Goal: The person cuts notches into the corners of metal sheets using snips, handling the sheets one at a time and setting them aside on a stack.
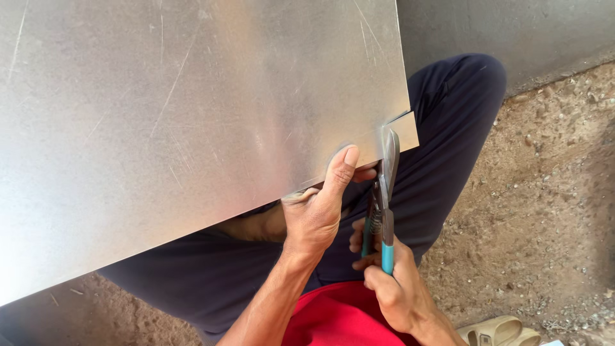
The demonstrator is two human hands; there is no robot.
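Left hand [315, 214] pinches the metal sheet [192, 115] edge at six o'clock; right hand [392, 282] is clamped on teal-handled snips [383, 205] biting the sheet's four o'clock corner

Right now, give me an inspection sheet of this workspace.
Surface: dirt ground with pebbles.
Job's things: large metal sheet rests across the person's knee; tin snips with teal handles bite its near edge beside a notch.
Clutter: beige sandal at lower right.
Hands: left hand pinches the sheet edge, thumb on top; right hand grips the snips' handles.
Cables: nothing seen.
Surroundings: grey wall behind.
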